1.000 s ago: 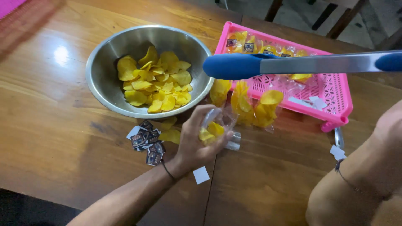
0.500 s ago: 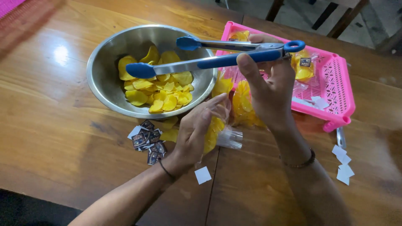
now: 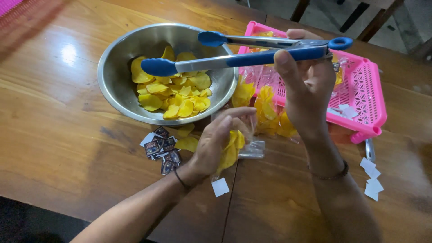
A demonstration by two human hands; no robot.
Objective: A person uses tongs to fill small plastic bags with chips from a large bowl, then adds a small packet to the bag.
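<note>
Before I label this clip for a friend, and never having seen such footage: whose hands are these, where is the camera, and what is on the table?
The camera sits on a person's head and looks down at their own two bare hands over a wooden table. The right hand grips blue-tipped metal tongs, open, above a steel bowl of yellow chips. The left hand holds a small clear bag with a few chips inside. Behind lies a pink plastic basket, with filled bags beside it. Small dark packets and white paper squares lie scattered about.
</note>
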